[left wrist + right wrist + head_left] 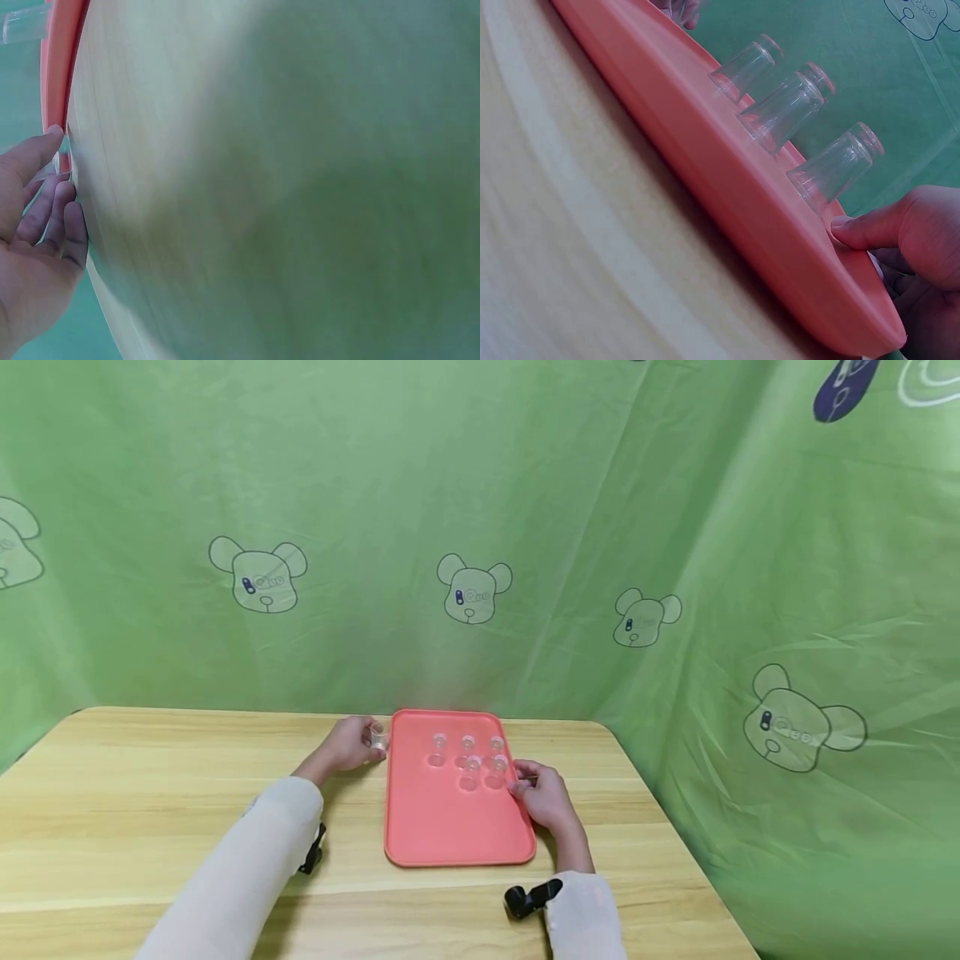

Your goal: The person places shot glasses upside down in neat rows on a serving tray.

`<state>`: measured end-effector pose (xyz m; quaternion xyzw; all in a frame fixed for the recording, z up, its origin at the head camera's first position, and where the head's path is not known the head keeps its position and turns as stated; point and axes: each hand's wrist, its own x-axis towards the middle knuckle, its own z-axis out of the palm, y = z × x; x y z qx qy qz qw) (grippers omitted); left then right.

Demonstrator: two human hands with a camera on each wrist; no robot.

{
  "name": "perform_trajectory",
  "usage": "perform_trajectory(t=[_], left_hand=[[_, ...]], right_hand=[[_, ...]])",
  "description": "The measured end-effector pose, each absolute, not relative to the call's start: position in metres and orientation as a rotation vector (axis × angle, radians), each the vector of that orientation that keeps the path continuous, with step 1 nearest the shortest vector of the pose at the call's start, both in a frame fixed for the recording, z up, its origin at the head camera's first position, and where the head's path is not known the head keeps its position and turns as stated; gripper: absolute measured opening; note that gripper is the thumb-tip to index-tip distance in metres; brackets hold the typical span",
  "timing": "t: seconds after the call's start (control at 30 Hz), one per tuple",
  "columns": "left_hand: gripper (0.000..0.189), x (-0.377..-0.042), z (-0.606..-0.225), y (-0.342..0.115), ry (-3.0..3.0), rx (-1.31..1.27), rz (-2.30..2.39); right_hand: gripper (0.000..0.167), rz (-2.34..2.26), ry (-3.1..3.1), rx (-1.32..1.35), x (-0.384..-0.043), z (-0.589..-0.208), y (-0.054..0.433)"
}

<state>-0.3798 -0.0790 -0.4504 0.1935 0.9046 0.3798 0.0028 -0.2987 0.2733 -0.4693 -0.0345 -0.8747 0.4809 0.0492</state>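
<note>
At the left rim of the red tray [450, 843], my left hand [351, 743] holds a small clear shot glass [378, 737] between thumb and fingers. The left wrist view shows that hand [37, 240] near the tray edge [64, 67], the glass mostly hidden. My right hand [546, 795] grips the tray's right rim; in the right wrist view its thumb [874, 227] lies over the rim and its fingers sit outside. Several clear shot glasses [439, 743] stand upside down in the tray's far half. One glass [836, 169] stands close to my right thumb.
Under the tray is a light wooden table [165, 793], its far edge near a green curtain [360, 527] printed with bear heads. More green curtain [810, 827] hangs along the right side. Black wrist cameras [532, 897] are strapped to both forearms.
</note>
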Motion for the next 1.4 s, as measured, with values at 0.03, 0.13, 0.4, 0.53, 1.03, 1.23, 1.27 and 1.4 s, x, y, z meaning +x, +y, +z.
perform_trajectory(t=[0.03, 0.13, 0.4, 0.53, 1.03, 1.23, 1.27, 1.4], left_hand=[[0.038, -0.380, -0.451, -0.079, 2.838, 0.601, 1.192], [0.034, -0.380, -0.452, -0.080, 2.842, 0.599, 1.193], [0.031, -0.380, -0.453, -0.083, 2.855, 0.634, 1.205], [0.032, -0.380, -0.452, -0.086, 2.839, 0.608, 1.251], [0.027, -0.377, -0.438, -0.092, 2.859, 0.738, 1.233], [0.023, -0.373, -0.430, -0.091, 2.861, 0.843, 1.181], [0.023, -0.372, -0.428, -0.091, 2.862, 0.865, 1.167], [0.025, -0.369, -0.423, -0.089, 2.881, 0.998, 1.070]], right_hand=[[0.043, 1.466, -2.664, -0.102, -0.298, -0.469, 0.273], [0.042, 1.470, -2.662, -0.096, -0.298, -0.470, 0.273], [0.042, 1.497, -2.661, -0.104, -0.298, -0.471, 0.273], [0.042, 1.501, -2.657, -0.101, -0.297, -0.470, 0.273], [0.043, 1.497, -2.658, -0.103, -0.297, -0.472, 0.276], [0.042, 1.490, -2.663, -0.110, -0.298, -0.470, 0.276], [0.042, 1.492, -2.663, -0.115, -0.298, -0.470, 0.276], [0.043, 1.494, -2.657, -0.096, -0.299, -0.470, 0.276]])
